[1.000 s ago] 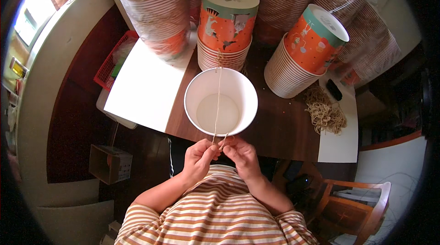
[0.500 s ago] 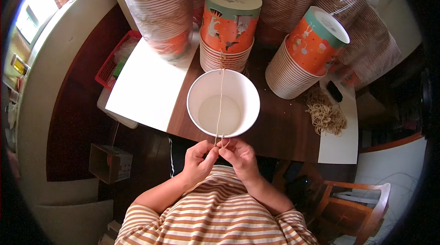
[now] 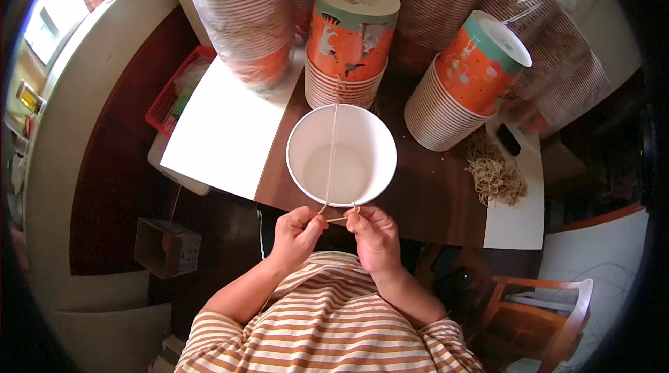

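Note:
In front of me a white paper bucket (image 3: 376,153) stands with its mouth tilted toward me at the table's near side. A thin beige cord (image 3: 332,150) runs from its far rim across the mouth to the near rim. My left hand (image 3: 296,237) pinches the cord just below the near rim. My right hand (image 3: 375,237) is closed on the cord too, a short way to the right, with a small loop showing at its fingertips. A short stretch of cord spans the gap between both hands.
Behind the bucket stands an upside-down stack of orange and green buckets (image 3: 348,42); a second stack (image 3: 468,80) leans to its right. A heap of loose cord (image 3: 496,172) lies at the right beside a black object (image 3: 509,140). Plastic-wrapped stacks (image 3: 240,17) line the back.
My hands have moved apart, the right one shifting rightward, pulling a short piece of cord straight between them. The bucket has shifted very slightly.

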`<state>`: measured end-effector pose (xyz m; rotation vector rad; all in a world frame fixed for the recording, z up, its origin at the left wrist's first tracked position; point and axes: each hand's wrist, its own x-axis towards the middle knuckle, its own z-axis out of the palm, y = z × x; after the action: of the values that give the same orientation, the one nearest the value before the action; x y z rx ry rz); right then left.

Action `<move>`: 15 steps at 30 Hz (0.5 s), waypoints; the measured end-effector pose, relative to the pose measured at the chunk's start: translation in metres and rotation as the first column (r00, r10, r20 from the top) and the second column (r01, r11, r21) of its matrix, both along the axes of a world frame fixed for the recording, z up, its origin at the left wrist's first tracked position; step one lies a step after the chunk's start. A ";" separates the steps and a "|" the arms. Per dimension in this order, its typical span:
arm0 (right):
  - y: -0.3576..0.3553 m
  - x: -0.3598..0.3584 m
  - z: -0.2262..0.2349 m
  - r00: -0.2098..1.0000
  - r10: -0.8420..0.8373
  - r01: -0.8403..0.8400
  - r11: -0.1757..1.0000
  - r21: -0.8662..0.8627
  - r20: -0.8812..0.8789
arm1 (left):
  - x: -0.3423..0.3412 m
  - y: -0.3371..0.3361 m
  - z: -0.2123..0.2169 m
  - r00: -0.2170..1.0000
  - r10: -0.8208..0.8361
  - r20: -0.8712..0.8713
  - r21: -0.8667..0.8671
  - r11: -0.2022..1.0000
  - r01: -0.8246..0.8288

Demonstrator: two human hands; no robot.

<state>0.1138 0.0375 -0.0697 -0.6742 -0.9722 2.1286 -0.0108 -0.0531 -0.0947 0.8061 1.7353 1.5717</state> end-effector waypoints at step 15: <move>0.006 -0.007 -0.006 0.992 -0.010 0.009 1.000 0.009 0.126 | 0.004 0.018 0.036 0.703 0.056 -0.709 0.291 0.931 0.219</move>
<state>0.1071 0.0436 -0.0758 -0.8156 -1.0426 2.0932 -0.0072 -0.0354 -0.0583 1.8572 1.8776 1.6499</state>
